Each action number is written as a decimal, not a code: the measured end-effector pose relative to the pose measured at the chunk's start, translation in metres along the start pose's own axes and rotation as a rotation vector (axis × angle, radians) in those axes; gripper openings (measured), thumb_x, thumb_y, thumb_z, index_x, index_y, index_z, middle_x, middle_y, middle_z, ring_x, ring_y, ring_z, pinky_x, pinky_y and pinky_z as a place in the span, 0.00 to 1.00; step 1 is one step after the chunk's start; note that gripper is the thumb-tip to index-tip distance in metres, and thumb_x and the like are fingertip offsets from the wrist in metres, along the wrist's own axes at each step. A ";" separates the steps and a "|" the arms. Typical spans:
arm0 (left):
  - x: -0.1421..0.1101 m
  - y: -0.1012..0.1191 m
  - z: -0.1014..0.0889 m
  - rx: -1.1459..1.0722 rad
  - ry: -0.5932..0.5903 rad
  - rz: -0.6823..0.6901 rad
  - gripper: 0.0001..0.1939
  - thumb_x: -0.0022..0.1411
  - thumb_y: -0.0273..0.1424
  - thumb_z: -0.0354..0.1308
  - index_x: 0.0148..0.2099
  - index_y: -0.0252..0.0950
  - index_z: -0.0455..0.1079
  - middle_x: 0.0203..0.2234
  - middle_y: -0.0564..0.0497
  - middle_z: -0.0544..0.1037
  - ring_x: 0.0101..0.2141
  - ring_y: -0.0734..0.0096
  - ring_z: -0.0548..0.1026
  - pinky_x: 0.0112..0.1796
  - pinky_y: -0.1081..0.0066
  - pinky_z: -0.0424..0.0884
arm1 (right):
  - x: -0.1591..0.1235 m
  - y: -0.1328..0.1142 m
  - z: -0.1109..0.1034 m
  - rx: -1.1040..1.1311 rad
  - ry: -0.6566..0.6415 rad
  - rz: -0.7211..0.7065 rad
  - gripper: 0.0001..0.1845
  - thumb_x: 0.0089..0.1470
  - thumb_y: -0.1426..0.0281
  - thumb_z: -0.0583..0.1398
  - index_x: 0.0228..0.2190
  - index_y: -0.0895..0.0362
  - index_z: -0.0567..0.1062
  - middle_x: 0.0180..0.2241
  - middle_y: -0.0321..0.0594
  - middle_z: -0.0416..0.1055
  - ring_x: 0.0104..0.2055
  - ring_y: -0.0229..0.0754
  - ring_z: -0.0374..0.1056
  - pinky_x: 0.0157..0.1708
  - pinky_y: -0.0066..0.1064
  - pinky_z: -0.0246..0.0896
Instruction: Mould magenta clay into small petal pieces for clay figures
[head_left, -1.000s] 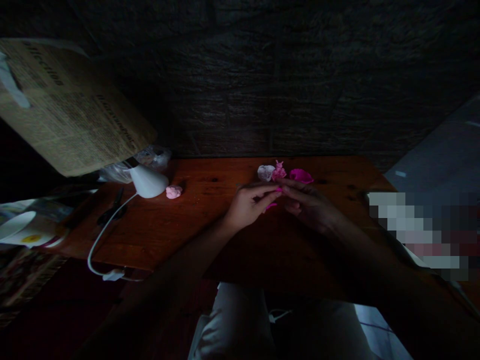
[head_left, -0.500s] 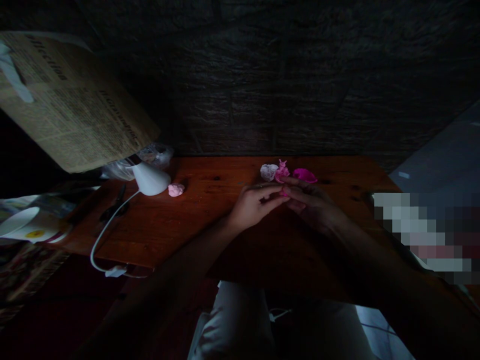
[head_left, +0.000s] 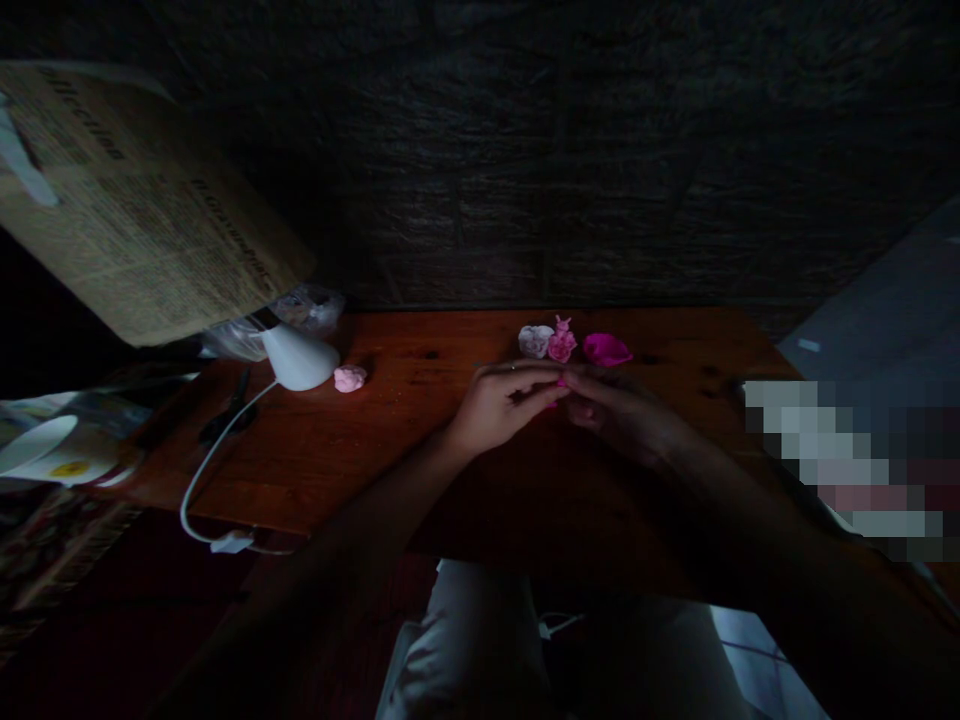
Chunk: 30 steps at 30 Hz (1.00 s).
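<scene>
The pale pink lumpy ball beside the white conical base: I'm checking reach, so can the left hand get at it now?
Probably yes: nothing tall stands between the left hand and the pale pink lumpy ball, though the hand is pinching a small bright pink piece.

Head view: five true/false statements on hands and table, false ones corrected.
Fingertips of the left hand and right hand meet at a bright pink piece. True.
The pale pink lumpy ball lies right of both hands. False: it lies to their left.
The whitish flower-shaped piece lies left of the pink flower-shaped piece. True.
The dark scissors are in the right hand. False: they lie on the brown wooden table.
The white cone-shaped object stands left of the lumpy ball. True.
</scene>
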<state>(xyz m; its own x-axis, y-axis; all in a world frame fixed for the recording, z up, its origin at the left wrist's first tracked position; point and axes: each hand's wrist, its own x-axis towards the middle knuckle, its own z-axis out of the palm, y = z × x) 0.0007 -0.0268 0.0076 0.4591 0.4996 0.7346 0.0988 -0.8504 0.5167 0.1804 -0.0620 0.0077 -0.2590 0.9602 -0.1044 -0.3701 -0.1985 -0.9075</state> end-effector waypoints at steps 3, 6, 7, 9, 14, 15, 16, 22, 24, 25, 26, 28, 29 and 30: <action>0.001 0.001 0.000 -0.017 0.014 0.010 0.06 0.63 0.27 0.63 0.42 0.34 0.78 0.42 0.44 0.84 0.38 0.73 0.82 0.36 0.75 0.78 | -0.002 -0.002 0.002 -0.009 -0.038 0.014 0.15 0.44 0.58 0.73 0.25 0.55 0.79 0.18 0.28 0.58 0.21 0.30 0.46 0.20 0.25 0.44; 0.001 0.000 0.001 -0.025 0.023 0.020 0.05 0.63 0.28 0.64 0.41 0.34 0.78 0.42 0.44 0.84 0.37 0.73 0.82 0.36 0.75 0.78 | -0.004 -0.004 0.003 -0.009 -0.066 0.004 0.16 0.44 0.57 0.73 0.23 0.55 0.77 0.17 0.28 0.57 0.21 0.31 0.44 0.20 0.27 0.42; 0.001 0.000 0.001 -0.025 0.023 0.023 0.05 0.62 0.28 0.64 0.41 0.34 0.78 0.42 0.44 0.84 0.37 0.73 0.82 0.36 0.75 0.78 | -0.005 -0.004 0.004 -0.008 -0.070 0.002 0.16 0.43 0.57 0.73 0.23 0.55 0.77 0.17 0.28 0.57 0.21 0.31 0.44 0.20 0.27 0.42; 0.001 -0.001 0.001 -0.022 0.027 0.032 0.05 0.63 0.28 0.64 0.41 0.33 0.78 0.41 0.44 0.84 0.37 0.73 0.82 0.37 0.74 0.78 | -0.005 -0.005 0.004 -0.011 -0.075 0.011 0.15 0.43 0.58 0.73 0.24 0.55 0.78 0.18 0.28 0.58 0.22 0.31 0.43 0.20 0.26 0.41; 0.000 -0.003 0.001 -0.013 0.023 0.019 0.06 0.63 0.27 0.63 0.43 0.34 0.78 0.42 0.45 0.84 0.41 0.71 0.82 0.39 0.73 0.79 | -0.002 -0.002 0.001 -0.006 -0.033 0.019 0.12 0.43 0.62 0.73 0.27 0.55 0.80 0.21 0.30 0.62 0.22 0.30 0.44 0.21 0.26 0.41; -0.001 -0.004 0.001 -0.014 0.017 0.019 0.06 0.62 0.26 0.63 0.43 0.34 0.78 0.42 0.45 0.84 0.41 0.71 0.82 0.39 0.73 0.79 | -0.002 -0.001 0.000 -0.003 -0.028 0.018 0.11 0.42 0.63 0.73 0.26 0.55 0.80 0.22 0.30 0.63 0.22 0.30 0.44 0.21 0.27 0.41; -0.001 -0.004 0.001 -0.015 0.014 0.021 0.07 0.62 0.26 0.63 0.43 0.34 0.78 0.42 0.44 0.84 0.41 0.71 0.82 0.38 0.73 0.78 | -0.001 0.000 -0.001 -0.002 -0.027 0.018 0.11 0.42 0.64 0.73 0.25 0.55 0.80 0.22 0.30 0.63 0.22 0.30 0.45 0.21 0.27 0.41; -0.002 -0.007 -0.001 0.012 0.014 -0.002 0.11 0.60 0.28 0.65 0.46 0.33 0.78 0.44 0.43 0.83 0.32 0.75 0.80 0.32 0.75 0.76 | -0.002 -0.001 -0.002 -0.044 0.009 -0.009 0.12 0.37 0.62 0.75 0.25 0.54 0.81 0.20 0.30 0.63 0.23 0.30 0.49 0.22 0.27 0.45; -0.002 -0.008 -0.002 0.015 0.021 -0.021 0.12 0.60 0.30 0.66 0.46 0.34 0.78 0.43 0.42 0.83 0.30 0.76 0.78 0.32 0.75 0.75 | -0.003 -0.003 -0.001 -0.065 0.040 -0.024 0.12 0.37 0.62 0.75 0.25 0.53 0.82 0.21 0.30 0.65 0.23 0.31 0.52 0.24 0.27 0.48; -0.002 -0.008 -0.002 0.012 0.026 -0.027 0.12 0.59 0.30 0.67 0.46 0.34 0.78 0.43 0.43 0.83 0.29 0.77 0.77 0.31 0.75 0.75 | -0.003 -0.005 -0.001 -0.074 0.065 -0.032 0.12 0.37 0.62 0.75 0.25 0.53 0.82 0.21 0.31 0.67 0.24 0.32 0.54 0.24 0.28 0.50; -0.001 -0.008 -0.002 0.009 0.032 -0.032 0.12 0.59 0.31 0.67 0.46 0.34 0.78 0.42 0.43 0.83 0.28 0.78 0.77 0.31 0.75 0.75 | -0.003 -0.006 -0.001 -0.080 0.097 -0.039 0.12 0.36 0.63 0.75 0.26 0.53 0.82 0.22 0.32 0.68 0.24 0.32 0.55 0.25 0.28 0.52; 0.000 -0.008 -0.003 0.007 0.054 -0.045 0.12 0.58 0.30 0.68 0.45 0.33 0.78 0.40 0.44 0.84 0.26 0.79 0.75 0.30 0.76 0.73 | -0.002 -0.007 0.000 -0.084 0.177 -0.047 0.14 0.32 0.63 0.76 0.25 0.52 0.82 0.25 0.32 0.71 0.25 0.32 0.57 0.26 0.28 0.53; 0.000 -0.008 -0.004 0.010 0.068 -0.055 0.12 0.58 0.30 0.68 0.45 0.33 0.78 0.39 0.45 0.84 0.26 0.79 0.75 0.29 0.76 0.72 | -0.002 -0.008 0.000 -0.085 0.215 -0.048 0.15 0.30 0.63 0.76 0.25 0.52 0.82 0.26 0.33 0.72 0.25 0.32 0.57 0.26 0.27 0.54; 0.000 -0.009 -0.004 0.015 0.078 -0.071 0.11 0.58 0.29 0.68 0.44 0.33 0.78 0.39 0.45 0.84 0.25 0.80 0.74 0.28 0.77 0.72 | -0.002 -0.008 0.001 -0.089 0.246 -0.051 0.16 0.29 0.63 0.76 0.25 0.52 0.82 0.26 0.33 0.73 0.26 0.32 0.58 0.26 0.27 0.54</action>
<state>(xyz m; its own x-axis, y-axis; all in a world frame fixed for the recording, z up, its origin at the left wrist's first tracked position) -0.0039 -0.0186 0.0054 0.3804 0.5692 0.7289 0.1415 -0.8147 0.5624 0.1833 -0.0627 0.0154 -0.0137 0.9896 -0.1434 -0.2946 -0.1410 -0.9451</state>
